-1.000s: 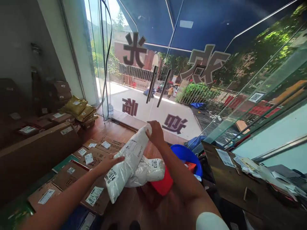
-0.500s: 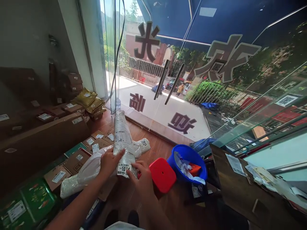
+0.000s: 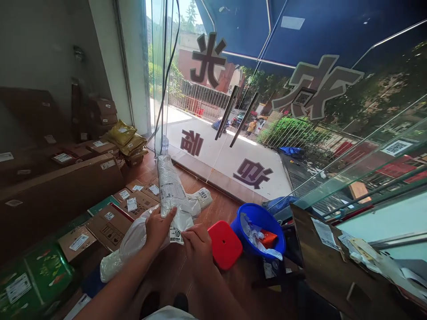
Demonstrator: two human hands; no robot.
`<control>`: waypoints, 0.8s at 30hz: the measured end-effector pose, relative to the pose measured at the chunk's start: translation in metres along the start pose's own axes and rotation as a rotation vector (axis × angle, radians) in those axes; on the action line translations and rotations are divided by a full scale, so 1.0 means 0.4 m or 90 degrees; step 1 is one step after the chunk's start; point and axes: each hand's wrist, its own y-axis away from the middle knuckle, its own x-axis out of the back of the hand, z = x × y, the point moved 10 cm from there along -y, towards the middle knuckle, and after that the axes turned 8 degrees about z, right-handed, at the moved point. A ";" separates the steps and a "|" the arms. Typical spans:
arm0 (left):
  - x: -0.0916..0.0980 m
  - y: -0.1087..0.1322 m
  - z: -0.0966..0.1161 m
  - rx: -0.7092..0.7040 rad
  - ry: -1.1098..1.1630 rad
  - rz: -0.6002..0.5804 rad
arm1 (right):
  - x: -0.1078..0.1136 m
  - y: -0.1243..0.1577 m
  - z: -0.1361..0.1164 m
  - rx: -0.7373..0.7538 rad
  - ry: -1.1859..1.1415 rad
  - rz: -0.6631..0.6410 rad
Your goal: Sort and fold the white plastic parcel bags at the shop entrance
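Note:
A long tube-shaped parcel point(image 3: 168, 175) in white plastic wrap points away from me toward the glass door. My left hand point(image 3: 159, 229) is closed on its near end, the thumb lying on top. At that same end, my right hand point(image 3: 198, 242) pinches the plastic at the right side of a white number label point(image 3: 175, 234) and covers part of its digits. Beyond my right hand lies another white plastic-wrapped parcel point(image 3: 204, 198) with a label reading 1013. A bulky white plastic bag point(image 3: 135, 238) is partly behind my left forearm.
Labelled cartons point(image 3: 108, 226), a green box point(image 3: 36, 280) and yellow padded packets point(image 3: 123, 133) stand on the left. A red stool point(image 3: 225, 246) and a blue bin point(image 3: 245, 218) holding plastic scraps are on the right. Ahead is a glass door point(image 3: 218, 151) with two bar handles.
My right hand has shifted over the label, hiding its last digits. The parcel's near end has moved slightly right, and the white bag with it. The view has turned slightly.

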 end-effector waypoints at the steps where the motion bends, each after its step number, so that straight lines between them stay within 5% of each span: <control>1: -0.008 0.001 -0.003 0.011 -0.002 -0.008 | 0.006 -0.008 -0.018 0.053 -0.002 -0.001; 5: -0.036 0.011 -0.009 0.038 0.000 -0.040 | 0.005 -0.026 -0.045 0.138 -0.022 -0.081; 11: -0.072 0.017 -0.008 0.025 -0.027 -0.076 | -0.003 -0.017 0.031 -0.020 0.024 -0.152; 17: -0.091 0.006 -0.003 0.017 -0.016 -0.088 | 0.004 -0.021 -0.076 0.272 -0.004 -0.186; 20: -0.105 -0.009 -0.006 0.042 0.042 -0.101 | 0.037 -0.020 -0.150 0.341 -0.094 -0.204; 22: -0.111 -0.017 -0.013 0.062 0.077 -0.112 | 0.079 -0.035 -0.178 0.320 -0.187 -0.180; 24: -0.107 -0.019 -0.021 0.068 0.113 -0.117 | 0.127 -0.079 -0.136 0.192 -0.252 -0.086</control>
